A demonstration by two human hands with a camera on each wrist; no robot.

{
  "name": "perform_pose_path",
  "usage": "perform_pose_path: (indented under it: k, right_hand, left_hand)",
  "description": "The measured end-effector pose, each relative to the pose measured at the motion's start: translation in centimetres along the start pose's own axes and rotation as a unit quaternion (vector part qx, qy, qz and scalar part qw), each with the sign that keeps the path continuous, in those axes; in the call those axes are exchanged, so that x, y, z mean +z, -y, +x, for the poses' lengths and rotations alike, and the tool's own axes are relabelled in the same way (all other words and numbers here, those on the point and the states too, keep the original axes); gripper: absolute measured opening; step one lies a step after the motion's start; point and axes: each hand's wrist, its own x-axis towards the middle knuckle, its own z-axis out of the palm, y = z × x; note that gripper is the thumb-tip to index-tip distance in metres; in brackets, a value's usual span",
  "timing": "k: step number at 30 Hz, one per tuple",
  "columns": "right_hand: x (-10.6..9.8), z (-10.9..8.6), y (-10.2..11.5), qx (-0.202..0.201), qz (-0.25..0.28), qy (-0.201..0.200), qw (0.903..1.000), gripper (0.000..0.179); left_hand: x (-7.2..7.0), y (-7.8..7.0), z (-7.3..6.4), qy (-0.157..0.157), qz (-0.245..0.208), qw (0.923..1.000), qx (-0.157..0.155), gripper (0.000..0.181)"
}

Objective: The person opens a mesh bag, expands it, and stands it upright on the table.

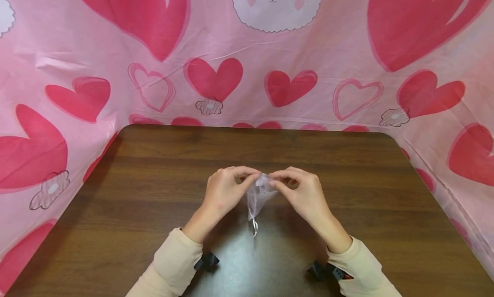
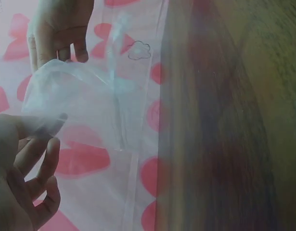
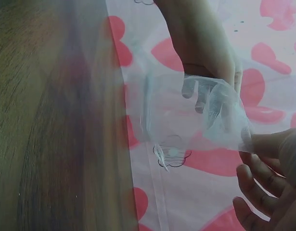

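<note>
A small sheer white drawstring pouch [image 1: 259, 198] hangs between both hands above the table, in the middle of the head view. My left hand [image 1: 227, 187] pinches one upper corner between thumb and fingers. The opposite corner is pinched by my right hand [image 1: 302, 190]. A thin white ribbon [image 1: 254, 227] dangles from the pouch's lower end. In the left wrist view the see-through fabric [image 2: 85, 96] is spread between the two hands. The right wrist view shows the ribbon end [image 3: 161, 156] beside the gathered, narrow band of fabric, and the fingers show through the mesh.
A dark brown wooden table [image 1: 162, 160] lies under the hands. Pink cloth [image 1: 254, 48] printed with red hearts surrounds it at the back and sides. Black devices [image 1: 207, 262] are strapped at the wrists, by the beige sleeves [image 1: 167, 262].
</note>
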Motion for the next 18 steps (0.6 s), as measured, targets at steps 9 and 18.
perform_pose_path:
  k: [9,18]
  right_hand:
    - [0.27,0.09,0.52,0.021,-0.021,0.003,0.9996,0.007]
    - [-0.14,0.03,0.36,0.001,-0.042,-0.002,0.9991,0.014]
  left_hand:
    - [0.05,-0.55,-0.16,0.006,-0.027,0.9995,-0.012,0.008]
    - [-0.25,-0.31,-0.10,-0.019,0.028,0.9990,0.029,0.006]
